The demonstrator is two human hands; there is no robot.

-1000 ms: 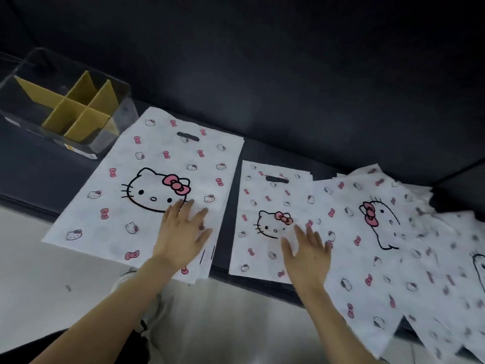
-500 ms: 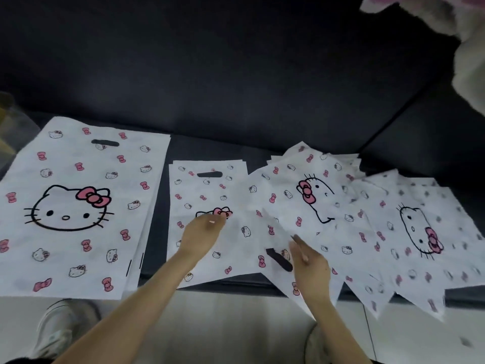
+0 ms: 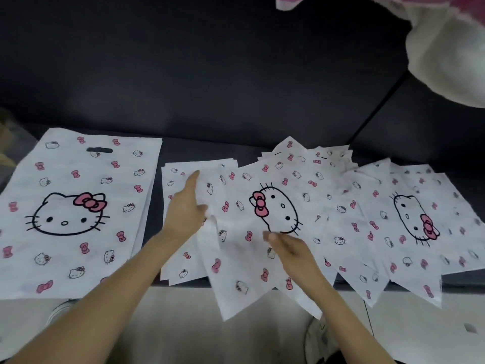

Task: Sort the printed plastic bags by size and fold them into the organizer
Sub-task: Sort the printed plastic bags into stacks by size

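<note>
**Sorting Half Done, Folding Not Yet Begun**

The large-bag stack (image 3: 76, 211) is taken as the landmark: it is laid flat and squared at the far left of the dark sofa seat (image 3: 236, 151), print upward, handle slot away from the person. Just to the right of that stack, apart by a narrow strip of seat, a small-bag stack (image 3: 181, 269) is seen, partly covered. Over it the left hand (image 3: 187, 211) is held with the forefinger stretched out. The thumb and remaining fingers appear to be pinched on a rumpled edge of the tilted bag (image 3: 275, 206), though the grip is partly hidden.

Further right of the landmark stack, the tilted bag itself is spread askew, its corner hanging past the seat edge. The right hand (image 3: 291, 248) is laid on it with fingers nearly straight and close together; nothing is gripped. Well to the right of the landmark stack, an unsorted heap (image 3: 409, 219) of bags is fanned at odd angles. Above it, at the far upper right, part of a white plush toy (image 3: 446, 61) is seen.

Two size piles are judged to be started. The heap remains to be sorted, and no bag is seen folded. The organizer cannot be made out with certainty.
</note>
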